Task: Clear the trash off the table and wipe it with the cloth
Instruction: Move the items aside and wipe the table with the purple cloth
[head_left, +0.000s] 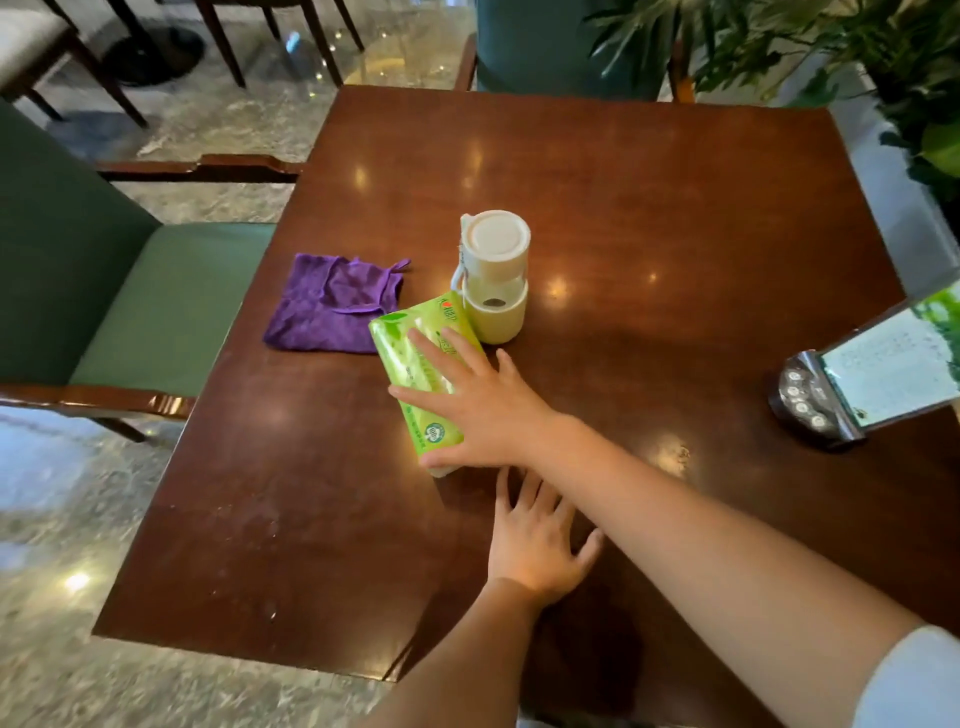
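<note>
A green tissue pack (415, 358) lies near the middle of the dark wooden table (675, 218). My right hand (478, 410) rests on top of it, fingers spread and thumb along its near end. My left hand (535, 540) lies flat on the tabletop just below the right forearm, fingers apart, holding nothing. A purple cloth (332, 304) lies crumpled to the left of the pack, touching its far corner. A cream bottle (493, 275) with a white lid stands upright just beyond the pack.
A dark call-button stand with a sign card (862, 384) sits near the table's right edge. A green armchair (156, 306) stands at the left, another chair at the far side. Plants (883, 67) hang over the back right corner.
</note>
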